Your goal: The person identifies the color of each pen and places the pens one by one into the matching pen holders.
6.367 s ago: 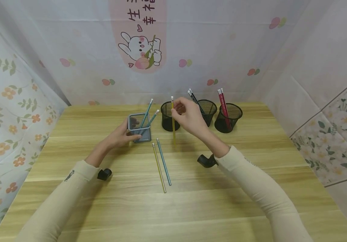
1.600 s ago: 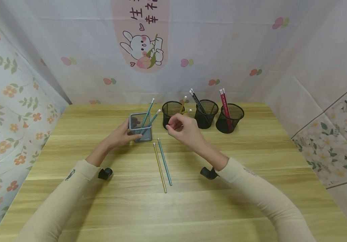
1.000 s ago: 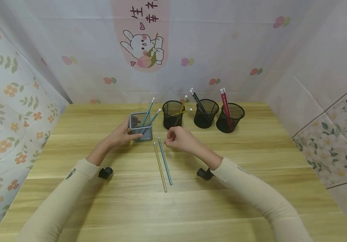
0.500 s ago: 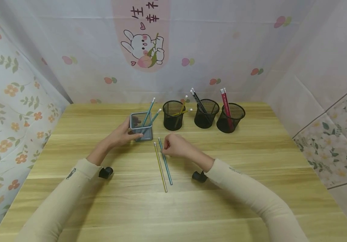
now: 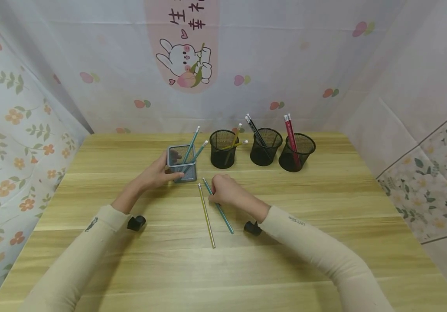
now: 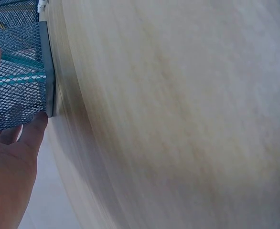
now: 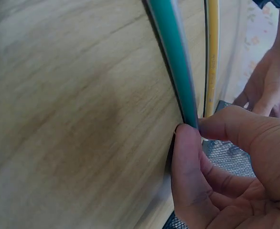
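My left hand (image 5: 154,174) holds the side of a grey square mesh pen holder (image 5: 186,174), with two teal pencils (image 5: 190,145) leaning in it. In the left wrist view, the fingers and thumb lie around the mesh holder (image 6: 16,102). My right hand (image 5: 229,191) pinches a teal pencil (image 5: 224,216) near its eraser end, low over the table. In the right wrist view, thumb and forefinger meet on the teal pencil (image 7: 176,57). To its left lies a yellow pencil (image 5: 207,216) on the wood.
Three round black mesh cups stand in a row at the back: one with yellow pencils (image 5: 222,158), one with black pencils (image 5: 262,157), one with red pencils (image 5: 294,161). A printed curtain (image 5: 285,56) hangs behind the wooden table (image 5: 149,268).
Earlier my right hand held a yellow pencil at the left black cup; that cup now holds two. The hand has come down and pinched the teal pencil, turning it slightly. The left hand stays put.
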Available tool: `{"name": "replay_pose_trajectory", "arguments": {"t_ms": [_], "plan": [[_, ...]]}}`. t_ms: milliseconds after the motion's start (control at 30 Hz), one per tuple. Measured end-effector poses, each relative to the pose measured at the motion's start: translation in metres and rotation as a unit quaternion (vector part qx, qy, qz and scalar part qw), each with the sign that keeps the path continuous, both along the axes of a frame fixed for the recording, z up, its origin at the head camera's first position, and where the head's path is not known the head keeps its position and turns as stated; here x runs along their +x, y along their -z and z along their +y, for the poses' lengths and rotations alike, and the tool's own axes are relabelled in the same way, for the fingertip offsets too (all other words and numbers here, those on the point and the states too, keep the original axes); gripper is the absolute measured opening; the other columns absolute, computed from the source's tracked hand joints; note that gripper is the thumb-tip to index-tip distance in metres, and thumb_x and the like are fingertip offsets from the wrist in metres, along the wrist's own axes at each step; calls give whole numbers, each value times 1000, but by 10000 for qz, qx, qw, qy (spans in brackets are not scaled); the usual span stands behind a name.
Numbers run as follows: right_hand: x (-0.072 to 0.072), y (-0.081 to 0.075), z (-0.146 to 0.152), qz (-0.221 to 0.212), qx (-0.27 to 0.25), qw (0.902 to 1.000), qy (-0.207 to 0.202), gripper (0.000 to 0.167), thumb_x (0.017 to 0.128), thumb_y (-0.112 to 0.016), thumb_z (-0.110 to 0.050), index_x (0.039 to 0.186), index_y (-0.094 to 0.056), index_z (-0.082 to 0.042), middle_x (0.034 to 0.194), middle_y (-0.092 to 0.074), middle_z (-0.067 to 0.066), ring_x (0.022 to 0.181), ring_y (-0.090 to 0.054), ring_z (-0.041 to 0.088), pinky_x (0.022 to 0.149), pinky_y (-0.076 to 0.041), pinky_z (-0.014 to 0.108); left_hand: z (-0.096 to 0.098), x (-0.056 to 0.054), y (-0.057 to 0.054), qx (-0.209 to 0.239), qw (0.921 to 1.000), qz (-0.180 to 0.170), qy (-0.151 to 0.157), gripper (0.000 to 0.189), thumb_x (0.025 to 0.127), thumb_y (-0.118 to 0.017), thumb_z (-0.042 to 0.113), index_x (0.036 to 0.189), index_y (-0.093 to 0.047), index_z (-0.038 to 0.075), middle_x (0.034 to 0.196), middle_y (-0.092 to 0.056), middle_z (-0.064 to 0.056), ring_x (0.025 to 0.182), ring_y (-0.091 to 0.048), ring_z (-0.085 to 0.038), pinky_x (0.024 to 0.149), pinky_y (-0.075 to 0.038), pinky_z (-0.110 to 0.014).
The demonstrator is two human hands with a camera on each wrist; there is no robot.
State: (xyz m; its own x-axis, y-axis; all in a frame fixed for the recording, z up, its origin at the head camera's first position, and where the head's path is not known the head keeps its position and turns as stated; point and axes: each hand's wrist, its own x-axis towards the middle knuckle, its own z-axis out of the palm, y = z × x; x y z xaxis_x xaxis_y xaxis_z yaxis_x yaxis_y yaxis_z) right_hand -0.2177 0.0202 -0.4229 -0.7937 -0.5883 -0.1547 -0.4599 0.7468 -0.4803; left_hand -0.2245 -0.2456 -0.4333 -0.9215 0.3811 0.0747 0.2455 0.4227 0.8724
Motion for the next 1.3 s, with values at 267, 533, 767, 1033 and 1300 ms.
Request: {"name": "replay_pose_trajectory", "arguments": {"t_ms": [267,533,767,1033,1300], "plan": [[1,-1,1,-32,5,9999,-116,28,85,-75,-5,63,-58,-8,53,-48,-4,45,-40,8,44,-33,20,0,0,0,0,10000,-29,-23,65,96,-72,6,144,-29,-6,146,-40,-30,137,-38,-47,109,-40,-58],[-1,-3,3,-431,-80,9990,-50,26,86,-73,-5,65,-57,-9,54,-54,-1,41,-54,9,50,-41,22,1,0,-1,-20,10000,-64,-61,66,96,-72,6,144,-30,-6,146,-40,-29,137,-37,-46,109,-40,-56],[-6,-4,6,-1005,-371,9942,2,22,88,-72,-4,69,-60,-6,58,-59,3,48,-64,17,52,-55,25,0,0,0,-30,10000,-43,-34,67,96,-73,6,145,-29,-6,146,-40,-30,137,-38,-46,108,-41,-57],[-8,-11,9,-1752,-798,9813,54,14,91,-70,-1,79,-61,-2,64,-62,8,56,-69,24,54,-60,30,1,-1,0,72,9999,-118,-53,65,96,-73,7,143,-31,-6,146,-39,-29,138,-37,-46,109,-40,-56],[-11,-31,14,-1594,-1377,9765,-449,5,90,-65,1,86,-63,0,68,-64,8,59,-68,33,54,-55,27,1,1,1,67,9998,-159,-82,65,97,-72,9,144,-30,-5,147,-39,-29,139,-36,-47,111,-37,-57]]}}
